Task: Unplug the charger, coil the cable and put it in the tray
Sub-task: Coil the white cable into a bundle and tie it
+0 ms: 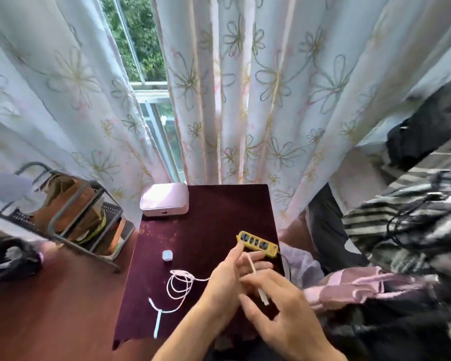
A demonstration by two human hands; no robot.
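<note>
White charging cable [179,285] is mostly lying on the dark maroon table mat [206,217], a few loose loops piled near the middle with one flat connector end [157,323] trailing toward the near edge. Other end runs up into the hands: the left hand [225,278] has its fingers stretched out with the cable passing over them, and the right hand [276,306] is pinching the cable close to its plug [263,295] (thumb and fingers closed on it). Both hands are touching, right above the near right part of the mat.

Small white charger brick [167,256] sits on its own on the mat, apart from the cable. Yellow power strip [258,243] is at the mat's right edge, sockets all bare. Pink box [164,199] sits at the far left corner, by the floral curtain [258,100].
</note>
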